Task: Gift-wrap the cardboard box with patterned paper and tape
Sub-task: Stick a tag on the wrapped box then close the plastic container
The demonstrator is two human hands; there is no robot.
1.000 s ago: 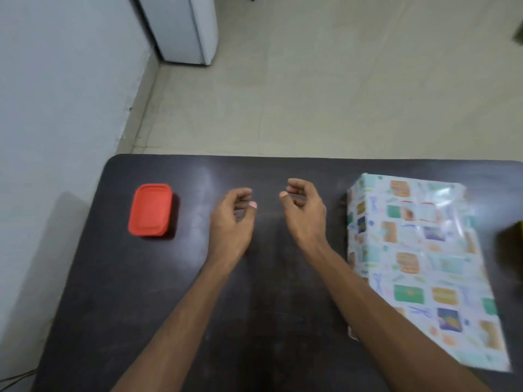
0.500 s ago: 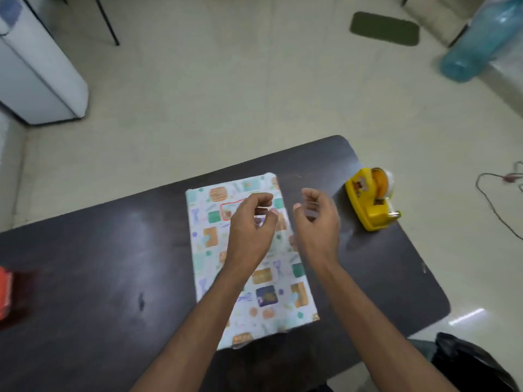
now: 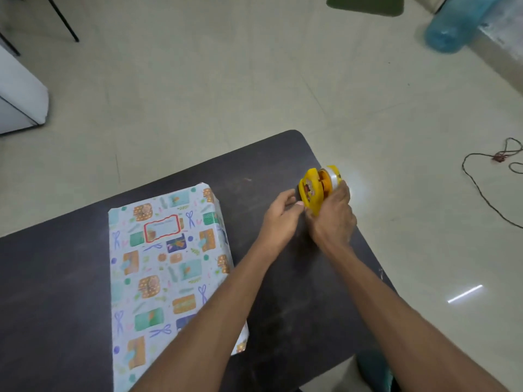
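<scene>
view from above of a dark table (image 3: 56, 278) on a pale tiled floor. a long flat box (image 3: 169, 264), already covered in white paper printed with small gifts, scissors and bows, lies on the left half of the table, well apart from both hands. its top face looks smooth and closed; the end folds cannot be judged from here.

at the far right corner stands a yellow dispenser (image 3: 312, 193) with a roll of tape (image 3: 333, 176) in it. the right hand (image 3: 334, 219) is wrapped round the dispenser's right side and near end, gripping it. the left hand (image 3: 278, 222) sits just beside it, fingertips pinched at the dispenser's near end – whether a strip of tape is between them is too small to tell.

the step looks like drawing off a piece of tape for the box. the dispenser seems light plastic and likely to slide, so it wants a firm hold on its body while the other hand pulls. tape is thin, sticky and curls on itself – best held by its very tip. the box probably feels stiff and light, its glossy paper slippery and easy to crease, so press flat on its faces or hold its long edges.
</scene>
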